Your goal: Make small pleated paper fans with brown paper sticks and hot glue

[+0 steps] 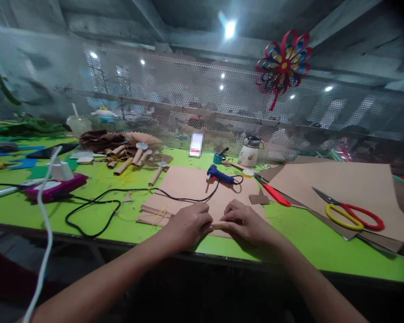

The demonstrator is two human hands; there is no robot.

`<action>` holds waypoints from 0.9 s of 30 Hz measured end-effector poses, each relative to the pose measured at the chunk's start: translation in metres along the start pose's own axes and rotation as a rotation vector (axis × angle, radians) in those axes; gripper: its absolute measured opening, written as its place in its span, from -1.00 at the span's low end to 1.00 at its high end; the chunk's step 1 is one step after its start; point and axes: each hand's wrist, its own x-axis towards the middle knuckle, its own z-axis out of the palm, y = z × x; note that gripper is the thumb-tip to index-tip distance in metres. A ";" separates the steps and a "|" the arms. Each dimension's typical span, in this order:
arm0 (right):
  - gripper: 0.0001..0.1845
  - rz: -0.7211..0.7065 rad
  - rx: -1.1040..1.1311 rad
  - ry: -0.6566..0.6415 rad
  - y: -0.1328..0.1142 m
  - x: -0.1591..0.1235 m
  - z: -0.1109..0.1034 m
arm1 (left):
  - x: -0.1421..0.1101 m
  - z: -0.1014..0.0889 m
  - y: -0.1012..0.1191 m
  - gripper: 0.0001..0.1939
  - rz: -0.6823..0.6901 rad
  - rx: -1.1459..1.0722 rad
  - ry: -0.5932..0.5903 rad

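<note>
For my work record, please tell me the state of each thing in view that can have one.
Paper roll, rolled, held
Left hand, fingers at its left end
Right hand, fingers at its right end
Glue gun, lying down, red light lit
Phone, upright, screen lit
Yellow-and-red scissors, lying down, blades look closed
Jug, upright, lidded
Cup, upright, straw inside
Paper fan, spread
Ceiling lamp, lit

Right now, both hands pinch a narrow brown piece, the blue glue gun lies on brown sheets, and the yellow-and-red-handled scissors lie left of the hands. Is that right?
No: the head view shows the scissors lying to the right. The left hand and right hand do pinch the narrow brown piece, and the blue glue gun lies on brown sheets.
</note>
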 end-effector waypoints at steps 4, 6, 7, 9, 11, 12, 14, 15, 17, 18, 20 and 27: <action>-0.82 -0.008 0.003 -0.001 0.000 0.000 -0.001 | 0.003 -0.001 0.002 -0.75 -0.032 0.041 -0.021; -0.84 -0.013 0.008 0.014 0.001 0.000 0.000 | 0.005 -0.001 0.003 -0.77 -0.055 0.065 -0.038; -0.85 -0.010 0.010 0.024 0.001 0.000 0.000 | 0.005 -0.001 0.004 -0.78 -0.063 0.075 -0.044; -0.86 0.008 0.011 0.047 0.001 0.000 0.001 | 0.005 -0.001 0.005 -0.79 -0.069 0.085 -0.048; -0.86 0.019 0.009 0.066 0.002 0.000 0.001 | 0.004 0.000 0.007 -0.79 -0.073 0.081 -0.036; -0.86 0.013 0.009 0.072 0.003 0.000 0.002 | 0.003 0.001 0.008 -0.78 -0.078 0.078 -0.030; -0.86 -0.025 0.011 0.071 0.005 0.000 0.002 | 0.001 0.001 0.010 -0.76 -0.089 0.080 -0.024; -0.85 -0.046 0.010 0.068 0.006 0.000 0.003 | 0.001 0.002 0.011 -0.75 -0.092 0.082 -0.024; -0.83 -0.078 0.006 0.065 0.008 0.000 0.003 | 0.000 0.002 0.012 -0.74 -0.094 0.082 -0.025; -0.82 -0.086 0.004 0.068 0.009 0.000 0.003 | 0.000 0.002 0.013 -0.74 -0.095 0.077 -0.024; -0.82 -0.088 0.000 0.077 0.009 -0.001 0.003 | 0.000 0.001 0.013 -0.74 -0.096 0.062 -0.021; -0.88 -0.051 0.006 0.083 0.006 -0.002 0.001 | -0.001 0.000 0.012 -0.76 -0.089 0.035 -0.036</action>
